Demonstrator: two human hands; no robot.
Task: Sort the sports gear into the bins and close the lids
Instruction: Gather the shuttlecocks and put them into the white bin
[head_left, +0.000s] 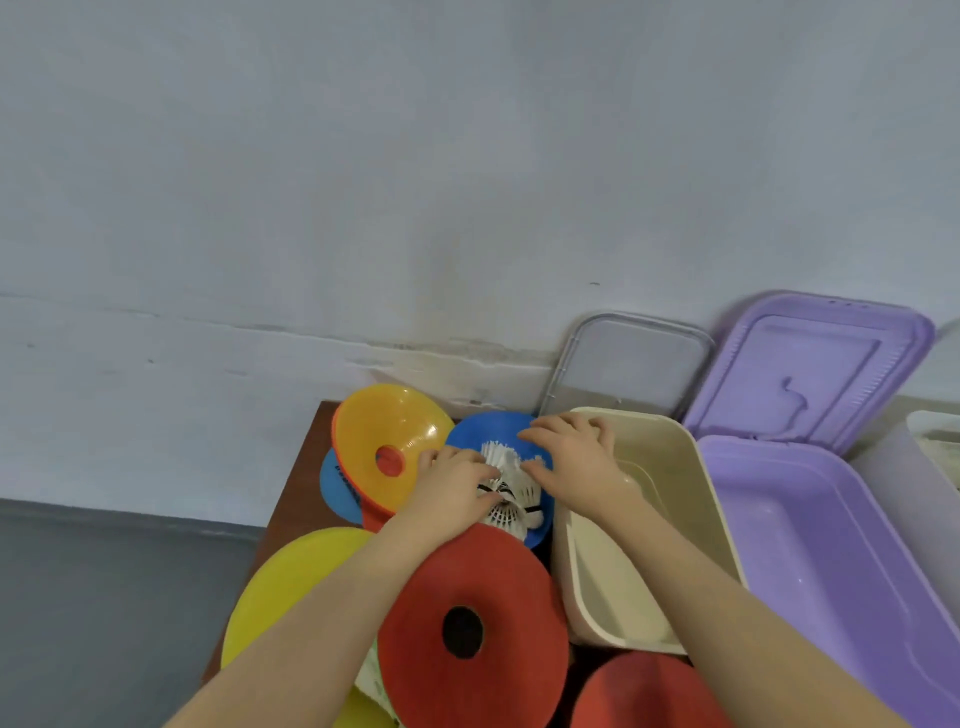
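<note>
White plastic shuttlecocks (506, 499) lie in a pile on a blue disc cone (485, 430). My left hand (449, 486) and my right hand (569, 460) close in on the pile from both sides, fingers curled round the shuttlecocks. Just right of them stands an open cream bin (670, 499), and beyond it an open purple bin (810, 530) with its purple lid (810, 369) raised. Around the pile lie an orange-yellow cone (384, 441) turned upside down, a red cone (472, 623), a yellow cone (296, 587) and another red cone (644, 691).
A clear lid (631, 364) leans on the wall behind the cream bin. A translucent bin (919, 467) stands at the far right. A second blue cone (337, 483) peeks from under the orange one. The brown table (301, 488) ends at the left, above grey floor.
</note>
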